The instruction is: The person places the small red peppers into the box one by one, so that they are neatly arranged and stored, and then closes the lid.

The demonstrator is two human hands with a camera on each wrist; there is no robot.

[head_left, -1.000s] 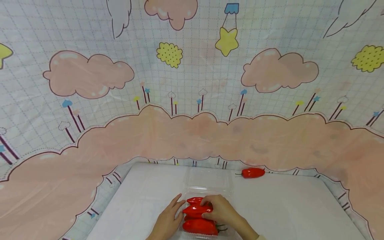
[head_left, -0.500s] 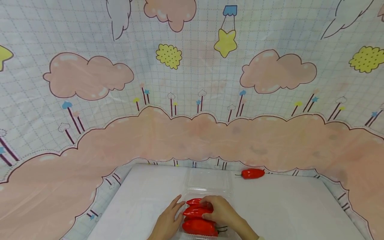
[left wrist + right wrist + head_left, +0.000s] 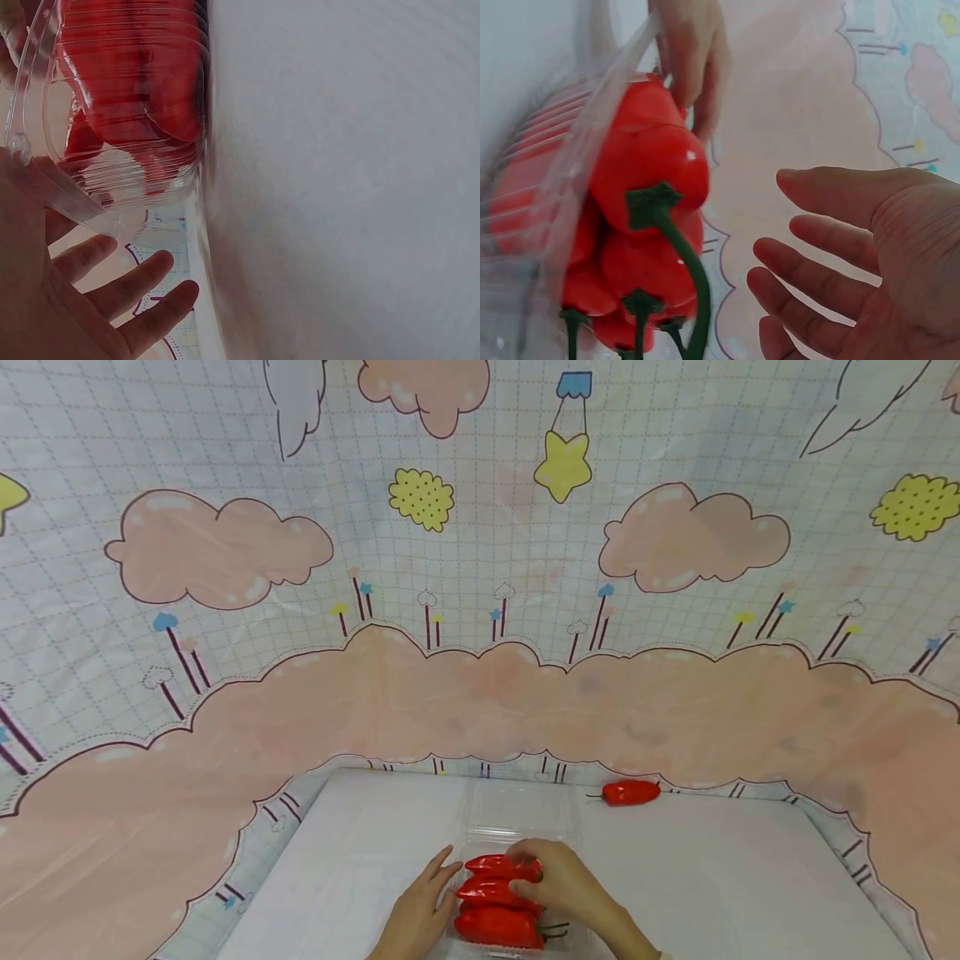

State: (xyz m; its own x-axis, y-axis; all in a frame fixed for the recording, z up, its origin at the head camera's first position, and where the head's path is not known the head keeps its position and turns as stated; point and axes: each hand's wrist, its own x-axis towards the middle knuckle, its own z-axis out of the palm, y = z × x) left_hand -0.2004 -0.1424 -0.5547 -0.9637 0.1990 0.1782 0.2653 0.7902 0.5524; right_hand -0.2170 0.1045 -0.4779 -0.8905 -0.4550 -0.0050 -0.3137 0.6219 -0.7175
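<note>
A clear plastic clamshell container [image 3: 79, 196] holds several red peppers [image 3: 497, 927] with green stems, lying side by side. My left hand [image 3: 420, 906] is at the container's left side, its fingers extended and spread. In the left wrist view these fingers stand around the container's corner, and part of the thumb side is hidden. My right hand [image 3: 558, 881] is over the right ends of the peppers. Seen from the right wrist, its fingers [image 3: 821, 281] are spread and apart from the peppers, with nothing between them.
The container's clear lid [image 3: 520, 806] lies folded back behind it. One loose red pepper [image 3: 632, 792] lies at the back of the white table [image 3: 712, 877]. A patterned cloth [image 3: 480, 693] with clouds and stars hangs behind the table.
My right hand has let go of the peppers and shifted slightly up and right, uncovering the stem end of the rearmost pepper. The left hand has stayed in place.
</note>
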